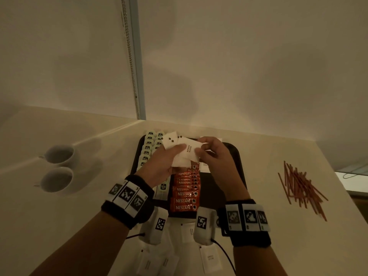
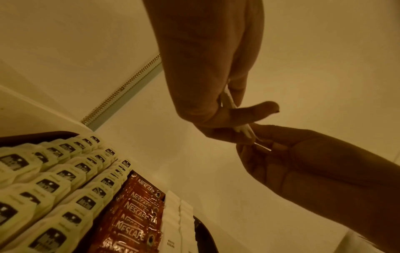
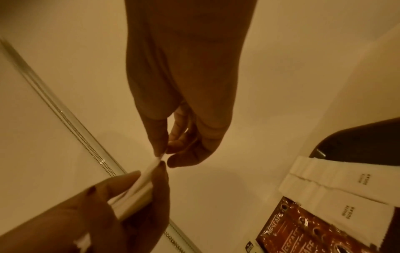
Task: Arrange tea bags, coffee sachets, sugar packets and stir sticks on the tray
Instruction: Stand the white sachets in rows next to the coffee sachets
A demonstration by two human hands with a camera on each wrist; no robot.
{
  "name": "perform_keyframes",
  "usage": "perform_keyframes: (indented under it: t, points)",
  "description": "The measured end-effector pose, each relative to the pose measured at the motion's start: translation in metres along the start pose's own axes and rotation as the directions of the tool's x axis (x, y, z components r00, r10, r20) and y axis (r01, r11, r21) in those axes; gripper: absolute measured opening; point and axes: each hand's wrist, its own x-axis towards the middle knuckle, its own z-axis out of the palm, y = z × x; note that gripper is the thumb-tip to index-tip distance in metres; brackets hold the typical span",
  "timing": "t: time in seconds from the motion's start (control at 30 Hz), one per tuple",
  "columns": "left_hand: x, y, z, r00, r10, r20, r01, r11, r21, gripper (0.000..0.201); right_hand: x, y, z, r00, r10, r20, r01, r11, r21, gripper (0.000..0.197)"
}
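Above the dark tray (image 1: 227, 176) both hands hold a fanned stack of white sugar packets (image 1: 186, 149). My left hand (image 1: 173, 156) grips the stack from the left, thumb on top. My right hand (image 1: 202, 151) pinches the right end of the packets; the right wrist view shows that pinch (image 3: 162, 157) on the packets' edge (image 3: 141, 183). On the tray lie rows of tea bags (image 1: 148, 145) at the left, a column of red coffee sachets (image 1: 186, 195) in the middle, and a few sugar packets (image 3: 324, 179) to their right. The stir sticks (image 1: 300, 185) lie in a loose pile on the counter, right of the tray.
Two white cups (image 1: 58, 154) (image 1: 56, 179) stand on the counter left of the tray. More loose sugar packets (image 1: 211, 257) lie at the counter's near edge under my wrists. The wall rises close behind the tray. The counter's right edge runs just past the stir sticks.
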Motion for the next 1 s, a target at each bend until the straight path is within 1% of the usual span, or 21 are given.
perform_keyframes:
  t: [0.07, 0.13, 0.2, 0.27, 0.33, 0.47, 0.57, 0.63, 0.7, 0.73, 0.8, 0.83, 0.87, 0.93, 1.0]
  points:
    - [0.002, -0.002, -0.004, 1.0, 0.011, 0.024, -0.013, 0.997, 0.074, 0.018, 0.002, 0.002, -0.001, 1.0, 0.019, -0.003, -0.018, 0.998, 0.063, 0.018]
    - [0.002, -0.004, -0.008, 0.998, 0.015, 0.06, -0.025, 0.984, 0.175, 0.022, 0.005, 0.003, -0.003, 0.999, 0.019, -0.032, -0.017, 0.998, 0.058, 0.022]
    - [0.004, -0.006, -0.011, 0.997, 0.008, 0.071, -0.026, 0.968, 0.248, 0.027, 0.009, 0.003, -0.004, 0.998, 0.002, -0.065, -0.002, 1.0, 0.015, 0.025]
    - [0.006, -0.009, -0.011, 0.999, 0.013, 0.049, -0.026, 0.962, 0.273, 0.029, 0.012, 0.003, -0.002, 0.997, -0.015, -0.071, 0.012, 0.999, -0.042, 0.028]
    - [0.008, -0.012, -0.011, 0.999, 0.029, 0.022, -0.034, 0.964, 0.264, 0.031, 0.014, 0.005, 0.0, 0.998, -0.012, -0.069, 0.007, 0.998, -0.07, 0.031]
    - [0.011, -0.019, -0.011, 0.997, 0.05, -0.063, -0.039, 0.986, 0.164, 0.032, 0.012, 0.017, 0.004, 0.997, 0.074, -0.003, -0.074, 0.996, -0.055, 0.03]
    - [0.013, -0.023, -0.013, 0.997, -0.008, -0.083, 0.017, 0.994, 0.111, 0.024, 0.01, 0.026, -0.002, 0.991, 0.135, 0.009, -0.135, 0.991, -0.006, 0.028]
    - [0.013, -0.022, -0.016, 0.997, -0.038, -0.06, 0.041, 0.998, 0.048, 0.018, 0.013, 0.031, -0.016, 0.986, 0.159, -0.039, -0.155, 0.984, 0.084, 0.023]
    - [0.014, -0.02, -0.021, 0.999, -0.029, -0.039, 0.026, 0.998, -0.065, 0.02, 0.02, 0.039, -0.036, 0.968, 0.191, -0.163, -0.166, 0.974, 0.155, 0.015]
    - [0.015, -0.018, -0.025, 0.999, -0.022, -0.043, 0.016, 0.991, -0.131, 0.022, 0.023, 0.046, -0.048, 0.95, 0.209, -0.231, -0.176, 0.972, 0.156, 0.013]
    - [0.018, -0.014, -0.034, 0.998, -0.016, -0.058, 0.003, 0.973, -0.23, 0.026, 0.029, 0.065, -0.07, 0.917, 0.248, -0.313, -0.234, 0.969, 0.082, 0.015]
    - [0.019, -0.012, -0.037, 0.998, -0.012, -0.063, -0.004, 0.967, -0.255, 0.029, 0.03, 0.076, -0.078, 0.907, 0.273, -0.319, -0.278, 0.96, 0.033, 0.018]
    - [0.021, -0.011, -0.04, 0.997, -0.007, -0.074, -0.013, 0.964, -0.265, 0.03, 0.031, 0.087, -0.084, 0.901, 0.304, -0.309, -0.325, 0.946, -0.017, 0.021]
    - [0.023, -0.01, -0.045, 0.994, 0.008, -0.111, -0.038, 0.961, -0.275, 0.028, 0.032, 0.107, -0.089, 0.892, 0.363, -0.268, -0.403, 0.908, -0.114, 0.026]
    - [0.024, -0.01, -0.049, 0.99, 0.022, -0.137, -0.061, 0.956, -0.288, 0.026, 0.032, 0.12, -0.086, 0.888, 0.392, -0.241, -0.439, 0.878, -0.191, 0.027]
